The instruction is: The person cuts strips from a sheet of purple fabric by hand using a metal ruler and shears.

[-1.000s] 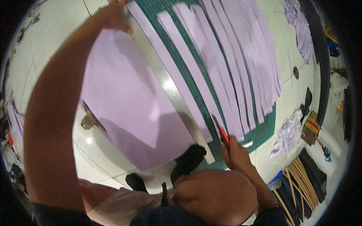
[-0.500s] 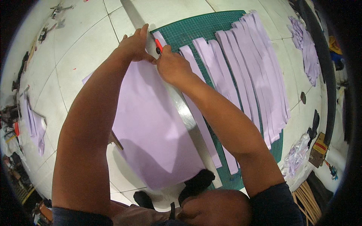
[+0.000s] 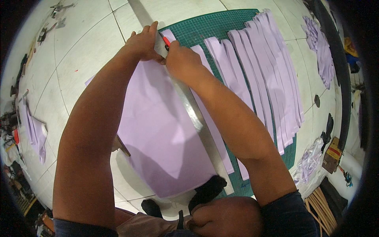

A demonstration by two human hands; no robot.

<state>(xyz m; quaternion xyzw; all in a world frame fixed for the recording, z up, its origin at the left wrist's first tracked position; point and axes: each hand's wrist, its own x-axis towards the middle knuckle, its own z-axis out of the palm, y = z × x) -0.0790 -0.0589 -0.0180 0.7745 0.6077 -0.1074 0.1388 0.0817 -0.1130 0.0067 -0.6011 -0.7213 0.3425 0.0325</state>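
A long metal ruler point(image 3: 190, 108) lies slantwise over a lilac fabric sheet point(image 3: 160, 130). My left hand point(image 3: 143, 44) presses on the ruler's far part, fingers spread and thumb out toward my other hand. Closed around a red cutter knife point(image 3: 167, 41), my right hand point(image 3: 183, 60) sits just right of the ruler's edge. The knife's tip is too small to make out. Beside the ruler runs a narrow lilac strip point(image 3: 209, 106), partly covered by my right forearm. Under the strips lies a green cutting mat point(image 3: 193, 29).
Several more lilac strips point(image 3: 272, 75) lie side by side on the mat's right. A strip bundle point(image 3: 319, 51) rests on the tiled floor farther right. At the left lies a lilac scrap point(image 3: 34, 132). My foot in a black sock point(image 3: 209, 189) is at the ruler's near end.
My right hand and the cutter knife have shifted slightly farther away along the ruler. My left hand stays on the ruler; the whole view has moved a little.
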